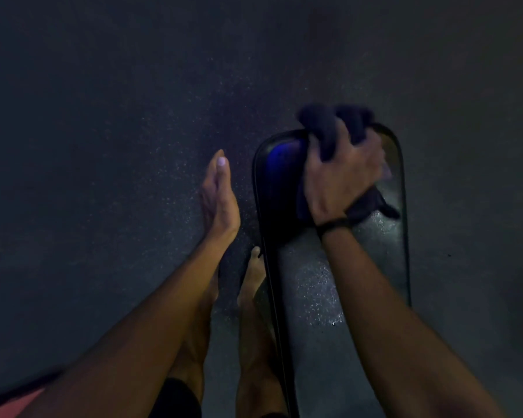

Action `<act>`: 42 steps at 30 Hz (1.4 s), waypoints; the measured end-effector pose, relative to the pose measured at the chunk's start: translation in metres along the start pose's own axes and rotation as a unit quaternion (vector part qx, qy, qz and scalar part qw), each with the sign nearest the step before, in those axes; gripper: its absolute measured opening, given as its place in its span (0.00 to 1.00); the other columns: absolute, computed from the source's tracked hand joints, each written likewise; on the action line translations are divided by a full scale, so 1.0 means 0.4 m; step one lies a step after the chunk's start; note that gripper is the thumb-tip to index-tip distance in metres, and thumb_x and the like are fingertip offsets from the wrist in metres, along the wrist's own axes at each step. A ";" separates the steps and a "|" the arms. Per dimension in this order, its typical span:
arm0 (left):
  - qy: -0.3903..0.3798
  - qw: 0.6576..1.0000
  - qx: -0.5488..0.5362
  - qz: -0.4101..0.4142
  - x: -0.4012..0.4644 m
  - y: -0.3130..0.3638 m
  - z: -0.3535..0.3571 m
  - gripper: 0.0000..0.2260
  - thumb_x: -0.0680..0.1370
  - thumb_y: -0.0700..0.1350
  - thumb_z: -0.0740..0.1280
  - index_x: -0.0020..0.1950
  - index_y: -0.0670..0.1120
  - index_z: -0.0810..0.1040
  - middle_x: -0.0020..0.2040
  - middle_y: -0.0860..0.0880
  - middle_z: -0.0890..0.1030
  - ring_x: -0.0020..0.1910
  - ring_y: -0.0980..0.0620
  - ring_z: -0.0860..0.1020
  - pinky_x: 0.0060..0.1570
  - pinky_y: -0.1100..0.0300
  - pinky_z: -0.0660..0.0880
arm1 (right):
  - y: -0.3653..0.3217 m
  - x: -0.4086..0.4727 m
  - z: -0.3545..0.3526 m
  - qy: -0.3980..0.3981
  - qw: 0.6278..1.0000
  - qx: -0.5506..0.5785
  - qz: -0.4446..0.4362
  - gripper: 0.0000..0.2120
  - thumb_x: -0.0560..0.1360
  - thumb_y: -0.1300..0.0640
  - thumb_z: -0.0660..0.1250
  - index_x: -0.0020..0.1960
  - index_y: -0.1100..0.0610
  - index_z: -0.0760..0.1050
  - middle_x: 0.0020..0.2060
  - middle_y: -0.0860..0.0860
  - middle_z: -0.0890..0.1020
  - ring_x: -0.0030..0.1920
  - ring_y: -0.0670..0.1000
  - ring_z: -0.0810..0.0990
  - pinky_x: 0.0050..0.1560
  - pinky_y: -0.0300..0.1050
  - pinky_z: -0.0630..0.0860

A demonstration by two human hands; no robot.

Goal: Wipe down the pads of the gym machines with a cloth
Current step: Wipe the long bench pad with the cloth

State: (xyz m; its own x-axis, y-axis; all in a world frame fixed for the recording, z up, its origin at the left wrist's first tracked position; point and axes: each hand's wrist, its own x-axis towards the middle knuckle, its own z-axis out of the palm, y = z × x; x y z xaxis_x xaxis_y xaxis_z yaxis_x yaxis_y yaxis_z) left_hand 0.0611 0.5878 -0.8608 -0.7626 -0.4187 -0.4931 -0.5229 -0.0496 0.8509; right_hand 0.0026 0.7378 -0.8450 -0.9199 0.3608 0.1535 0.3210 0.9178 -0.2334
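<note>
A: What could go wrong here?

B: The right hand [341, 179] has its grip clamped on a bunched dark cloth [329, 128], pressed at the far end of the long black pad [308, 285]. The wad is lumpy, so I judge it may skip patches. Droplets glisten on the nearer stretch of the pad; left there, they would dry to streaks.

A: And the other hand?

B: The left hand [219, 194] hangs beside the pad, fingers straight, holding nothing. With nothing braced, a hard push could slide the cloth off the rounded end. A bare foot [254, 276] stands just beside the pad on the speckled floor [133, 146].

A: Any brand or writing?

B: None readable; it's dim and blurred.
</note>
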 end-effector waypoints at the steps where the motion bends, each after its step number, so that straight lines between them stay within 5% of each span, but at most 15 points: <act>1: 0.001 1.000 0.002 0.003 -0.001 -0.002 -0.001 0.34 0.78 0.64 0.52 0.76 0.43 0.69 0.74 0.45 0.72 0.72 0.49 0.71 0.72 0.50 0.67 | -0.053 0.012 0.018 -0.016 0.998 -0.020 -0.050 0.20 0.71 0.43 0.67 0.60 0.47 0.80 0.60 0.59 0.77 0.60 0.62 0.75 0.59 0.57 0.67; 4: 0.017 1.000 -0.004 0.009 -0.004 -0.010 -0.018 0.37 0.76 0.67 0.51 0.76 0.44 0.69 0.73 0.45 0.73 0.72 0.49 0.72 0.72 0.50 0.67 | -0.085 -0.110 0.016 -0.111 0.963 -0.042 -0.242 0.23 0.68 0.46 0.69 0.62 0.49 0.78 0.66 0.59 0.74 0.61 0.62 0.72 0.57 0.57 0.66; 8: 0.030 0.999 -0.009 0.022 -0.010 0.020 -0.062 0.38 0.74 0.68 0.51 0.75 0.44 0.71 0.72 0.44 0.74 0.71 0.50 0.72 0.70 0.49 0.69 | 0.107 -0.427 -0.082 -0.201 0.879 -0.039 -0.432 0.27 0.59 0.50 0.80 0.58 0.52 0.83 0.68 0.57 0.67 0.59 0.61 0.69 0.58 0.55 0.64; 11: 0.025 0.999 0.008 0.032 -0.005 0.030 -0.088 0.37 0.75 0.68 0.50 0.74 0.46 0.72 0.72 0.46 0.74 0.70 0.51 0.73 0.69 0.51 0.70 | 0.134 -0.448 -0.106 -0.254 0.858 -0.031 -0.445 0.25 0.58 0.50 0.80 0.55 0.51 0.83 0.67 0.55 0.69 0.57 0.59 0.70 0.56 0.54 0.65; 15: 0.015 0.999 0.017 0.025 0.006 0.029 -0.087 0.32 0.78 0.66 0.50 0.71 0.48 0.76 0.70 0.48 0.76 0.68 0.50 0.74 0.62 0.68 0.70 | -0.131 -0.158 0.009 -0.189 0.898 -0.112 -0.381 0.17 0.63 0.49 0.75 0.51 0.52 0.82 0.64 0.56 0.76 0.59 0.60 0.68 0.55 0.56 0.63; 18: 0.004 1.000 0.012 0.010 -0.010 0.012 -0.089 0.29 0.80 0.62 0.49 0.70 0.49 0.77 0.71 0.48 0.75 0.68 0.51 0.73 0.60 0.68 0.69 | -0.202 -0.069 0.056 -0.122 0.929 -0.152 -0.314 0.14 0.62 0.49 0.74 0.45 0.54 0.82 0.59 0.57 0.77 0.58 0.60 0.68 0.54 0.56 0.62; 24: 0.000 1.000 0.000 -0.007 -0.029 0.016 -0.118 0.29 0.79 0.62 0.49 0.69 0.49 0.77 0.72 0.50 0.74 0.68 0.51 0.73 0.53 0.75 0.66 | 0.142 -0.485 -0.118 -0.260 0.835 -0.058 -0.482 0.25 0.54 0.52 0.81 0.51 0.54 0.85 0.66 0.57 0.72 0.58 0.60 0.69 0.59 0.56 0.64; 27: -0.011 1.000 0.002 0.003 -0.014 0.020 -0.111 0.29 0.79 0.62 0.49 0.69 0.50 0.77 0.72 0.51 0.74 0.67 0.51 0.73 0.51 0.78 0.66 | 0.156 -0.437 -0.118 -0.286 0.813 -0.014 -0.506 0.30 0.49 0.49 0.80 0.51 0.51 0.84 0.64 0.54 0.69 0.54 0.58 0.71 0.51 0.52 0.67; 33: -0.027 0.998 0.013 0.062 0.013 0.002 -0.057 0.28 0.80 0.63 0.52 0.71 0.49 0.75 0.71 0.50 0.74 0.67 0.61 0.72 0.59 0.76 0.66 | -0.039 -0.118 -0.002 -0.150 0.930 0.051 -0.331 0.24 0.65 0.48 0.71 0.61 0.50 0.81 0.62 0.60 0.76 0.56 0.61 0.75 0.54 0.52 0.65; 38: -0.088 0.985 0.093 0.114 0.006 0.005 -0.032 0.28 0.81 0.62 0.50 0.75 0.50 0.71 0.77 0.48 0.67 0.74 0.57 0.66 0.70 0.66 0.63 | 0.174 -0.050 -0.047 -0.057 0.995 0.030 -0.073 0.21 0.74 0.46 0.69 0.66 0.50 0.76 0.61 0.61 0.75 0.59 0.62 0.73 0.59 0.56 0.68; 42: -0.136 0.968 0.141 0.157 0.005 0.005 0.014 0.29 0.81 0.61 0.51 0.75 0.47 0.70 0.78 0.46 0.66 0.75 0.60 0.62 0.74 0.64 0.57 | 0.310 -0.262 -0.094 -0.030 0.995 0.001 0.095 0.24 0.77 0.43 0.64 0.70 0.52 0.71 0.63 0.64 0.72 0.61 0.65 0.71 0.64 0.59 0.66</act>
State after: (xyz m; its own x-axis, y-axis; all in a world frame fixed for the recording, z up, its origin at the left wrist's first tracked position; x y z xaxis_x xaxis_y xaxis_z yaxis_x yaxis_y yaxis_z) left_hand 0.0565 0.5920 -0.8612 -0.9526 -0.1172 -0.2807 -0.3035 0.3071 0.9020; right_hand 0.1472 0.8200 -0.8540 -0.8545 0.5171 0.0496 0.4899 0.8339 -0.2541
